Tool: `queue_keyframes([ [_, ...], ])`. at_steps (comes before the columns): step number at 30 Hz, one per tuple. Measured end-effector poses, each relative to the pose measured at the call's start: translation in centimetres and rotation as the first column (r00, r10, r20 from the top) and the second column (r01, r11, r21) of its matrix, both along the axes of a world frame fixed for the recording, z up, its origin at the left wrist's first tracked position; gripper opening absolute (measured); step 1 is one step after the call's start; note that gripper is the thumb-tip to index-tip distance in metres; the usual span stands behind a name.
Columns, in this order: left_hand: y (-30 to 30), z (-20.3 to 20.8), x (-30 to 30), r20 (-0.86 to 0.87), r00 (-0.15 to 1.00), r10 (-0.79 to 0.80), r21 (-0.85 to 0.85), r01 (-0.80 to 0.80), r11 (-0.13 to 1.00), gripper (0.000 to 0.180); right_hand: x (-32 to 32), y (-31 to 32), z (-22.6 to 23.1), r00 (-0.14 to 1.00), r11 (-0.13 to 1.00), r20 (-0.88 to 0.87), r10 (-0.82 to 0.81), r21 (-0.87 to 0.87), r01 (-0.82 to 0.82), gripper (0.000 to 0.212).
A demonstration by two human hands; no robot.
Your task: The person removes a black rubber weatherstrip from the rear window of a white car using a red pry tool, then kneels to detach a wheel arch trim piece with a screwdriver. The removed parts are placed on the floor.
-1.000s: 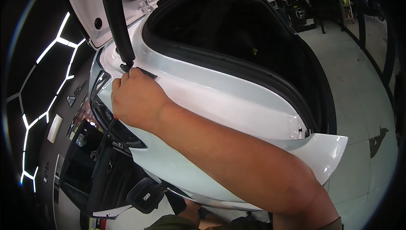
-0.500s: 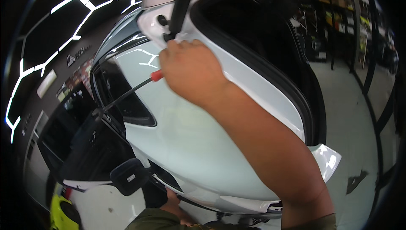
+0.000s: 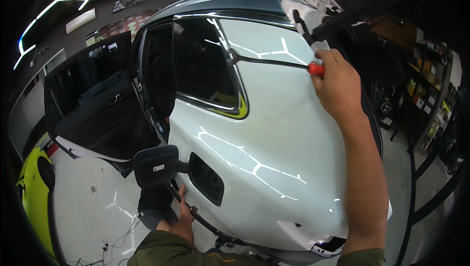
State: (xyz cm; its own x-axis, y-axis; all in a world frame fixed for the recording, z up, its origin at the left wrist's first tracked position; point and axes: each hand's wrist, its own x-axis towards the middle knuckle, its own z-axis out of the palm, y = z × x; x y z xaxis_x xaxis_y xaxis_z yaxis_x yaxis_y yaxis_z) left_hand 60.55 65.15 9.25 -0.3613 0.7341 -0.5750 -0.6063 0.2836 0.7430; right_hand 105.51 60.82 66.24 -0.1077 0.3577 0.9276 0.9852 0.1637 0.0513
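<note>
My right hand [image 3: 340,82] is closed round the red handle [image 3: 316,69] of a long, thin pry tool. Its dark shaft [image 3: 274,62] crosses the pale quarter panel [image 3: 289,134] of a car, and the wider, fork-like head [image 3: 236,56] ends by the rear side window [image 3: 205,70]. Whether the head touches the car I cannot tell. Low on the left, my left hand [image 3: 185,213] is closed about a black curved strip [image 3: 205,224] along the panel's lower edge. Above it a fuel flap [image 3: 155,167] stands swung out from its dark recess [image 3: 206,180].
A car door [image 3: 98,99] hangs open at the left. The raised tailgate's black strut [image 3: 367,9] is above my right hand. A yellow-green car [image 3: 36,192] and loose cables [image 3: 105,251] on the floor are at lower left; shelving [image 3: 431,90] stands at right.
My view has turned, so the car appears shifted, with more of its side window showing. The pry tool's shaft now lies nearly level across the panel. My right hand still holds it.
</note>
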Motion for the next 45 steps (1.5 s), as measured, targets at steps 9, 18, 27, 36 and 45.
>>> queue_keyframes([
  [9,-1.5,-2.6,-0.4,-0.020,0.998,0.061,-0.048,-0.062,0.997,0.051,-0.6,-0.5,0.1,0.993,0.998,-0.103,0.056,-0.035,-0.060,0.029],
  [18,-2.1,-3.3,-2.2,-0.055,0.998,0.027,-0.084,-0.032,0.996,0.049,-0.8,-0.4,0.0,0.989,0.996,-0.130,0.073,-0.038,-0.079,0.028],
  [27,-2.0,-3.6,-2.2,-0.108,0.994,0.019,-0.086,-0.029,0.996,0.043,-0.7,-0.5,0.1,0.987,0.995,-0.130,0.090,-0.026,-0.094,0.026],
  [36,-1.7,-1.1,-1.4,-0.136,0.990,0.030,-0.112,-0.046,0.993,0.039,-0.8,-0.5,0.1,0.982,0.994,-0.171,0.077,-0.064,-0.089,0.029],
  [45,-0.9,-1.4,-2.4,-0.127,0.991,0.036,-0.107,-0.050,0.993,0.036,-0.6,-0.4,0.1,0.988,0.996,-0.139,0.064,-0.050,-0.072,0.030],
])
